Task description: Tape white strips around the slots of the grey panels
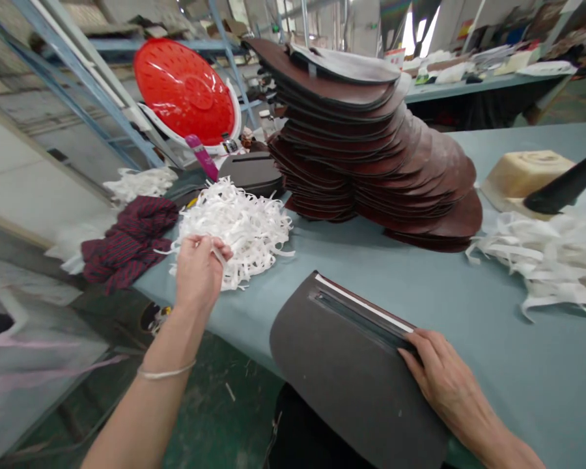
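Left hand (198, 270) pinches a white strip (218, 254); right hand (444, 378) lies open on the dark panel (342, 371). The grey-blue workshop table (517, 378) bears a brown panel stack (371, 150).

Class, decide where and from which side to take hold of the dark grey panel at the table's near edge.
Probably pinch the dark grey panel at its rounded near-left edge, from the near side: it lies flat, but that edge overhangs the table, leaving room beneath. The right hand rests opposite.
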`<state>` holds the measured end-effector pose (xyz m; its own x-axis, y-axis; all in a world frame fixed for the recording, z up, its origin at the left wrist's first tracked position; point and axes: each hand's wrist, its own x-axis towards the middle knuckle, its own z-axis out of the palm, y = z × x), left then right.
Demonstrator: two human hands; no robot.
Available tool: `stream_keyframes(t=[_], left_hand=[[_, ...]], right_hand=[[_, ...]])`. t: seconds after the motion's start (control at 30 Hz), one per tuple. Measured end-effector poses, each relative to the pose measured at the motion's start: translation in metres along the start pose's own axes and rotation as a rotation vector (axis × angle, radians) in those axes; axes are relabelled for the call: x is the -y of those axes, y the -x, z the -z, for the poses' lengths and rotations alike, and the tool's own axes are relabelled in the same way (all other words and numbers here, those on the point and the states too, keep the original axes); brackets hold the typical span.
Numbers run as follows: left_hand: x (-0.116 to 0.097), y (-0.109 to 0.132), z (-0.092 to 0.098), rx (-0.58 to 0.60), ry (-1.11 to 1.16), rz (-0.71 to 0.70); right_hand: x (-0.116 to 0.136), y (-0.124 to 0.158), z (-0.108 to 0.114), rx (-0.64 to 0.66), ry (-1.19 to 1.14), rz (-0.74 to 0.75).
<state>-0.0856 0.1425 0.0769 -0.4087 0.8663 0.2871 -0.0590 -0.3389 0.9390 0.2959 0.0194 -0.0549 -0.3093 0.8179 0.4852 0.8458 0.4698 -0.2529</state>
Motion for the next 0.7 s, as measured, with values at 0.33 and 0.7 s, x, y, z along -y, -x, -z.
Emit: stream_keyframes(t=[0.33,0.7], left_hand=[[0.011,0.136,-0.087,1.089,-0.424,0.144],[0.042,0.099,-0.061,1.216,-0.690,0.181]], right_hand=[[0.062,-0.038,0.026,0.169,-0.784,-0.606],[0.039,0.005,0.031,0.373,-0.699,-0.761]])
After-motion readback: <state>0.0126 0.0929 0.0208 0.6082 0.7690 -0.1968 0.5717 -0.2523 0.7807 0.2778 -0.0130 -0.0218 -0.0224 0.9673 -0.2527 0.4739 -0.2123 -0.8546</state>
